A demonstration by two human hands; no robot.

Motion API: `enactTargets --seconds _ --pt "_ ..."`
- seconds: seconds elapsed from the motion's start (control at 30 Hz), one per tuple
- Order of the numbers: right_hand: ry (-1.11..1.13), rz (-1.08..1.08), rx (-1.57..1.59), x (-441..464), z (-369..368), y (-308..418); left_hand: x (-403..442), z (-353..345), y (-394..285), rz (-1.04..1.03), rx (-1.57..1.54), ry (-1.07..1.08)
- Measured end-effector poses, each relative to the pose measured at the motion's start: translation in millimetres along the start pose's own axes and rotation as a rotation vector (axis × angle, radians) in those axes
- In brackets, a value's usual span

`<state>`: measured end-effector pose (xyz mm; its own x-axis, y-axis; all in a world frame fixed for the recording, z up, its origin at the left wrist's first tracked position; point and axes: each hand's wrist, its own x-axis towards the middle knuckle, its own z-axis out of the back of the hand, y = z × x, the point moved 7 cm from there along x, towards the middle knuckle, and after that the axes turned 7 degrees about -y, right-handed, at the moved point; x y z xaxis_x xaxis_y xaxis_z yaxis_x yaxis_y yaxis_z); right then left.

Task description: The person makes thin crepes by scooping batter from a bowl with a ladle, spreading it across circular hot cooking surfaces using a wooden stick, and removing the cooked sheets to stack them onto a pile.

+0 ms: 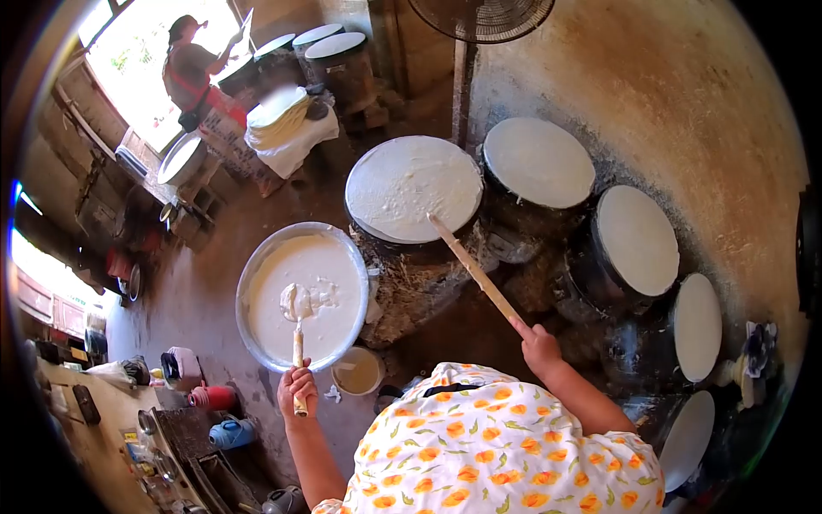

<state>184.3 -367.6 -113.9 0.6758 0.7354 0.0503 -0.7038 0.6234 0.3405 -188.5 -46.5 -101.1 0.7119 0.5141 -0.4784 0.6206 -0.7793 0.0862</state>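
Observation:
My left hand [298,390] is closed round the handle of a ladle [297,304]. The ladle's bowl, coated in white batter, rests at the surface of the batter [312,257] inside a wide basin [242,295]. In my right hand [539,349] is a long flat wooden stick [479,274], fingers wrapped about its near end. Its far tip touches the edge of a round white-topped drum [415,184], where the batter layer looks lumpy and uneven.
Several more white-topped drums [539,163] curve along the wall at right. A bucket [358,370] stands below the basin. Beyond, another person [201,77] works near stacked round sheets [278,120]. A fan [484,17] hangs at the top; a blue watering can [231,433] sits lower left.

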Motion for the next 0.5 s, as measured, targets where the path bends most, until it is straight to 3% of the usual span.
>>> enactTargets --seconds 0.17,0.47,0.5 --pt "-0.049 -0.023 -0.093 0.7 -14.9 -4.0 3.6 1.8 -1.1 0.013 0.024 0.013" --pt "0.102 0.001 0.015 21.2 -12.3 14.9 -14.2 -23.7 1.2 0.059 -0.019 0.032" --pt "-0.012 0.037 0.326 21.7 -2.0 17.4 -23.7 -43.1 3.3 0.074 -0.038 0.129"
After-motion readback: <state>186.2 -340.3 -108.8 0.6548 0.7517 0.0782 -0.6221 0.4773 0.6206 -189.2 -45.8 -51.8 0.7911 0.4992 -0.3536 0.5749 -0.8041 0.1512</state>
